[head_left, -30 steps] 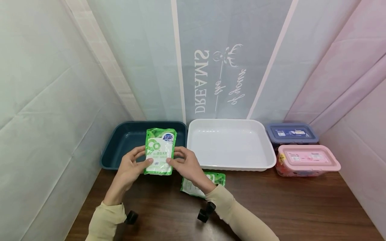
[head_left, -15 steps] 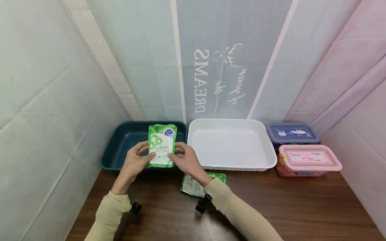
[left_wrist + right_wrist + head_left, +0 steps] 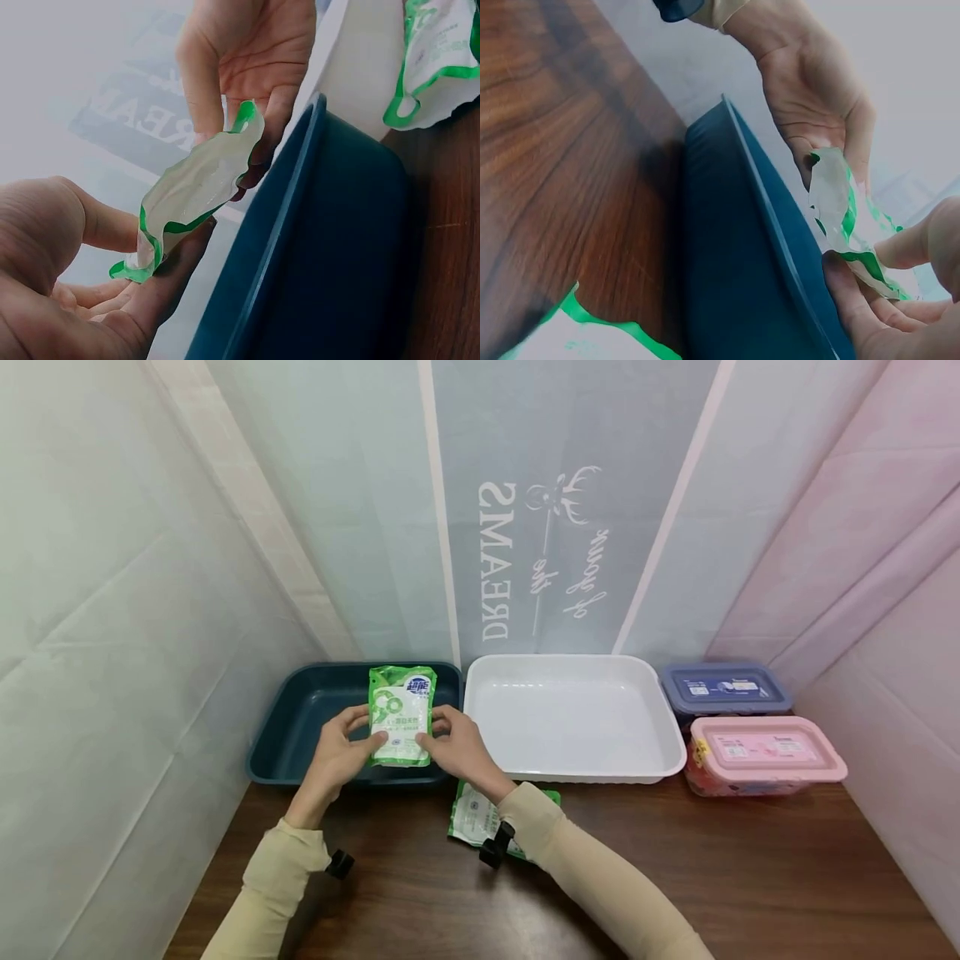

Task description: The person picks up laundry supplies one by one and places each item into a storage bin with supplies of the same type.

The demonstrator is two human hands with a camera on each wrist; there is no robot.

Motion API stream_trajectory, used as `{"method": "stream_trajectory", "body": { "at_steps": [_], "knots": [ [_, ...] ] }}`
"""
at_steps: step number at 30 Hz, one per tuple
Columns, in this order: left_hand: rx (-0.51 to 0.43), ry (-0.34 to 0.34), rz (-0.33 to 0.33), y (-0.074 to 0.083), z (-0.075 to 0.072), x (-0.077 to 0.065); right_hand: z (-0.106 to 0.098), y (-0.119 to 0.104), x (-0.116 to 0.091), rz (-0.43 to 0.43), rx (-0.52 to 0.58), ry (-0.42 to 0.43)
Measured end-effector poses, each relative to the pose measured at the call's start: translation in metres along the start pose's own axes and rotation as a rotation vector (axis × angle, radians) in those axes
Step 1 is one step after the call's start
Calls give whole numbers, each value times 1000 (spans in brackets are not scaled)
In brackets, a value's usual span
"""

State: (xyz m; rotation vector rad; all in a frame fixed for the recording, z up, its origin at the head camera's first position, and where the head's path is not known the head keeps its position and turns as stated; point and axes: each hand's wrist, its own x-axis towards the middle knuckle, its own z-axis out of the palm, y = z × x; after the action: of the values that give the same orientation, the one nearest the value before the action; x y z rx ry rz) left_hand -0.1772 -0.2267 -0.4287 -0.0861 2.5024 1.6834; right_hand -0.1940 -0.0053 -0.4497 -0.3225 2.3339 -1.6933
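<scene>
A green-and-white detergent pouch point(image 3: 401, 714) is held upright, its printed front facing me. My left hand point(image 3: 337, 752) pinches its left edge, thumb in front and fingers behind. On the opposite edge, my right hand point(image 3: 459, 745) pinches it the same way. Both wrist views show the pouch's crinkled bottom edge, above the rim of a dark teal basin point(image 3: 315, 195). A second pouch of the same kind point(image 3: 472, 817) lies on the wooden table, partly covered by the right forearm and its wrist camera.
To the right of the teal basin stands a white tray point(image 3: 570, 718). Farther right are a blue-lidded box point(image 3: 726, 689) and a pink-lidded box point(image 3: 765, 752). A printed curtain point(image 3: 555, 568) hangs close behind the containers.
Both hands have moved the pouch forward, away from my body, and slightly to the right, farther over the teal basin. The grip stays the same, and the second pouch stays in place.
</scene>
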Motion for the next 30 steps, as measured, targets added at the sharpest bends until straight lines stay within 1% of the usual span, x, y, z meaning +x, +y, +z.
{"method": "stream_trajectory", "body": {
  "at_steps": [4,8,15,19,23,26,30],
  "knots": [
    [19,14,-22,-5,-1,5,6,1,6,-2,-58,-10],
    [40,25,-37,-11,3,12,8,5,11,-18,-133,-15],
    [57,44,-43,-12,9,22,9,3,21,-83,-248,-15],
    [87,40,-54,-16,9,25,8,2,24,-93,-307,-10],
    [106,35,-52,-23,10,28,7,0,26,-80,-339,-19],
    [116,24,-52,-27,11,29,10,0,27,-50,-357,-40],
    [155,18,-54,-30,11,32,15,-1,29,-13,-365,-60]
  ]
}}
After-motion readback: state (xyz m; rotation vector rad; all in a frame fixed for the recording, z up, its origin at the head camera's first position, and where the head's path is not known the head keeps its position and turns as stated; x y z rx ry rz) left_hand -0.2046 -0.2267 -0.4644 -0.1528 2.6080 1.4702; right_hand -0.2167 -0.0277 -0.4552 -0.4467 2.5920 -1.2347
